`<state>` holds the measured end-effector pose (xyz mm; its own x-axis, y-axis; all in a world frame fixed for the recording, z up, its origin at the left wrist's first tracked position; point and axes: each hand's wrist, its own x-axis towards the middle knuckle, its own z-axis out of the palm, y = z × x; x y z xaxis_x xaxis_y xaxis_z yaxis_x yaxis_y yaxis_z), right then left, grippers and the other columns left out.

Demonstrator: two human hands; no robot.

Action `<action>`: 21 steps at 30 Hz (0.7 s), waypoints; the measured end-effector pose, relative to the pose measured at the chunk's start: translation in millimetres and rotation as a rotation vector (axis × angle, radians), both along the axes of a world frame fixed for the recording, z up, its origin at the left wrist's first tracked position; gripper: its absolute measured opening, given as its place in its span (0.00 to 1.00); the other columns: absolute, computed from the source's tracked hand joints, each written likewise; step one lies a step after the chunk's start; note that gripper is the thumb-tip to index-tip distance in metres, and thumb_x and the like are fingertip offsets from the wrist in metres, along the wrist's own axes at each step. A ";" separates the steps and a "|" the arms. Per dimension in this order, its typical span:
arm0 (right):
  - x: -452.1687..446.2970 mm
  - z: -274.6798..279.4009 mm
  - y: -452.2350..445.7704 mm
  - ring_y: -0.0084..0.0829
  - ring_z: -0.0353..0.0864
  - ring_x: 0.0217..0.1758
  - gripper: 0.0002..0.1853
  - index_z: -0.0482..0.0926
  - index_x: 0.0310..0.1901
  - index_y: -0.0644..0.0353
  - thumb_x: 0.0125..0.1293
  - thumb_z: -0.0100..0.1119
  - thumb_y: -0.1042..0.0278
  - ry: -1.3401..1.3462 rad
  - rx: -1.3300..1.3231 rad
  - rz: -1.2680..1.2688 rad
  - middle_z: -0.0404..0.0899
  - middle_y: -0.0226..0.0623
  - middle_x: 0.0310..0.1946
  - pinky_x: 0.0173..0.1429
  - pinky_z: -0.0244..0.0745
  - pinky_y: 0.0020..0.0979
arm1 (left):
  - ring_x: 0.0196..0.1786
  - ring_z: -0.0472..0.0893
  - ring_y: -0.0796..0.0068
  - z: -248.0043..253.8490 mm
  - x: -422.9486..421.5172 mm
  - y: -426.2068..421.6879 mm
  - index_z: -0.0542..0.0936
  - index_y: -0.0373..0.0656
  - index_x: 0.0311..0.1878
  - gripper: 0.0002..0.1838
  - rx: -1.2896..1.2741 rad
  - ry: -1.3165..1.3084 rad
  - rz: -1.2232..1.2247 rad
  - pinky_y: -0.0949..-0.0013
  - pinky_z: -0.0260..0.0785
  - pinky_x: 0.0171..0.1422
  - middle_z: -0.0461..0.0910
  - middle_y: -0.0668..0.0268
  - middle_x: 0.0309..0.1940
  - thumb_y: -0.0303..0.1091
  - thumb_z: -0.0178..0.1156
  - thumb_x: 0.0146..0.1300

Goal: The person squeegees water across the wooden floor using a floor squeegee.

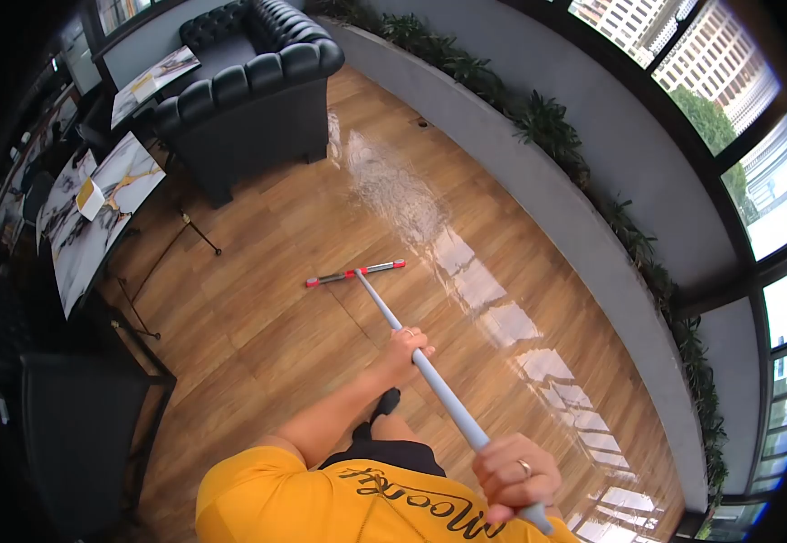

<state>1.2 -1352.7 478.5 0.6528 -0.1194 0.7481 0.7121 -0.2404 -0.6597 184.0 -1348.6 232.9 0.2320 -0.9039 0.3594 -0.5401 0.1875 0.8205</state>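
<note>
A floor squeegee with a long light-grey handle (448, 394) slants across the middle of the view. Its narrow dark head (380, 269), with red ends and a red centre joint, rests on the wood floor (271, 312). Partway down the handle my left hand (409, 351) is closed around it, the arm stretched forward. My right hand (517, 475) grips the handle close to its upper end, near my yellow shirt (321, 498). A ring shows on a finger of each hand.
Marble-patterned tables (126, 195) stand at left, their thin metal legs reaching onto the floor. A black tufted sofa (248, 109) is beyond them, and a dark chair (81, 434) at lower left. On the right curves a grey planter wall (547, 213) with plants (547, 131) below windows.
</note>
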 end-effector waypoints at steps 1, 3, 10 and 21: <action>20.9 -6.7 -1.3 0.33 0.71 0.15 0.13 0.70 0.26 0.65 0.62 0.65 0.73 0.041 -0.003 -0.061 0.72 0.36 0.16 0.22 0.68 0.31 | 0.32 0.71 0.57 -10.8 22.6 -5.1 0.67 0.41 0.22 0.15 0.000 0.033 0.034 0.58 0.63 0.42 0.69 0.61 0.23 0.30 0.64 0.58; 70.5 -47.7 -16.2 0.34 0.70 0.16 0.13 0.70 0.27 0.63 0.60 0.67 0.72 -0.023 -0.161 -0.121 0.69 0.34 0.17 0.23 0.67 0.32 | 0.32 0.70 0.57 -46.4 79.1 -29.9 0.67 0.40 0.23 0.15 0.003 0.002 0.019 0.59 0.64 0.40 0.70 0.60 0.23 0.29 0.64 0.58; 245.0 -84.5 -90.0 0.33 0.67 0.16 0.17 0.70 0.25 0.60 0.53 0.74 0.67 -0.108 -0.225 -0.175 0.67 0.32 0.19 0.21 0.61 0.31 | 0.40 0.73 0.60 -78.8 254.4 -135.5 0.67 0.40 0.25 0.14 0.102 0.172 -0.186 0.55 0.64 0.54 0.71 0.60 0.27 0.25 0.64 0.57; 465.5 -106.4 -202.2 0.32 0.65 0.17 0.21 0.67 0.21 0.55 0.49 0.76 0.62 -0.113 -0.298 -0.364 0.65 0.31 0.17 0.20 0.57 0.31 | 0.55 0.74 0.59 -88.1 451.3 -282.4 0.68 0.43 0.26 0.12 0.209 0.499 -0.177 0.54 0.49 0.76 0.74 0.63 0.32 0.22 0.62 0.58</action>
<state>466.8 -1554.8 372.1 0.5210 -0.0947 0.8483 0.6098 -0.6541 -0.4475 635.3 -1631.0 144.8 0.1662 -0.9846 0.0547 -0.0523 0.0466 0.9975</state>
